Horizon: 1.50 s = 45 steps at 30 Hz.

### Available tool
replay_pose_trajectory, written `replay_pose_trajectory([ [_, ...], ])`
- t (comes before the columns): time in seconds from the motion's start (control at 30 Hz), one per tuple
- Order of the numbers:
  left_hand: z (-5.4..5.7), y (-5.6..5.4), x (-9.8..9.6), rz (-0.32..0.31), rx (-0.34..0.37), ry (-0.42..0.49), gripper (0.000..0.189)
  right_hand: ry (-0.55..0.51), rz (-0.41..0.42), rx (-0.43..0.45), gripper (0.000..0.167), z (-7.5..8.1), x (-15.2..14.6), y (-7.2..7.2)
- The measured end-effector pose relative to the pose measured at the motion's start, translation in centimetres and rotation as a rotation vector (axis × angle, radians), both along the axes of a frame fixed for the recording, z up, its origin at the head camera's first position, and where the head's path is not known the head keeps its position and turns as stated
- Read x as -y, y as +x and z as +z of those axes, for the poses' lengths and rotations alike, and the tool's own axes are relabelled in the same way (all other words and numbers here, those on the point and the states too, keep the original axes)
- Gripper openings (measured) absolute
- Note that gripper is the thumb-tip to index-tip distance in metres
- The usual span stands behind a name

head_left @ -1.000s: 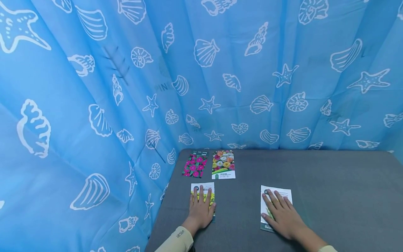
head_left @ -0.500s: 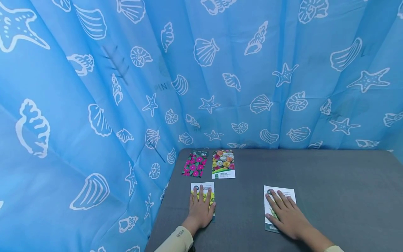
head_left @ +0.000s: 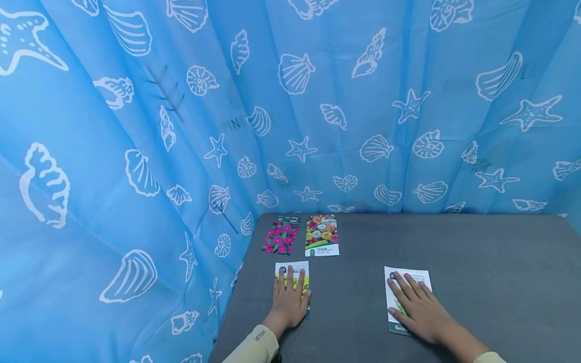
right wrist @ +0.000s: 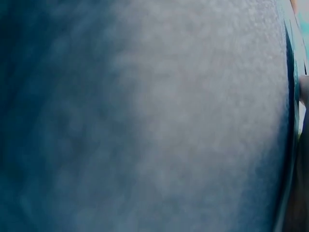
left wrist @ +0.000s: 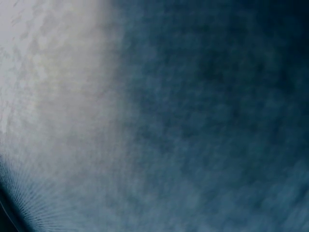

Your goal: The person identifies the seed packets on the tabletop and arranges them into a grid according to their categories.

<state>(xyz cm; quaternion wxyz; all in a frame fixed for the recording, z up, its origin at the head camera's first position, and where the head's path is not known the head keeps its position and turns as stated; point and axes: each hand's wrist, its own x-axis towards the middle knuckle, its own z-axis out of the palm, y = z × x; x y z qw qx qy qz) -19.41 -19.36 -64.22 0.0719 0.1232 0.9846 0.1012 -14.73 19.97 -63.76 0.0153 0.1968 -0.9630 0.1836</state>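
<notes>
My left hand (head_left: 289,302) lies flat with straight fingers on a seed packet with yellow flowers (head_left: 303,285), covering much of its front. Further right, my right hand (head_left: 419,310) rests spread on a white seed packet with a dark green bottom band (head_left: 397,326); its picture is mostly hidden under the palm. Beyond the left hand lie two more packets: one with pink flowers (head_left: 280,238) and one with mixed-colour blooms (head_left: 322,236). Both wrist views are filled by a blurred close surface.
A grey table (head_left: 345,297) carries the packets. Behind it and along its left side hangs a blue curtain (head_left: 336,151) printed with white shells and starfish.
The right hand and the white packet beneath it have slid a little to the right across the table. My left hand and the other packets stay in place.
</notes>
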Motion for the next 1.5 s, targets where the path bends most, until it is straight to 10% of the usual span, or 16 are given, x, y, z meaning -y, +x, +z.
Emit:
replay_pose_trajectory([
  [1.5, 0.7, 1.0, -2.7, -0.04, 0.042, -0.057, 0.067, 0.037, -0.009, -0.009, 0.072, -0.5, -4.0, 0.8],
])
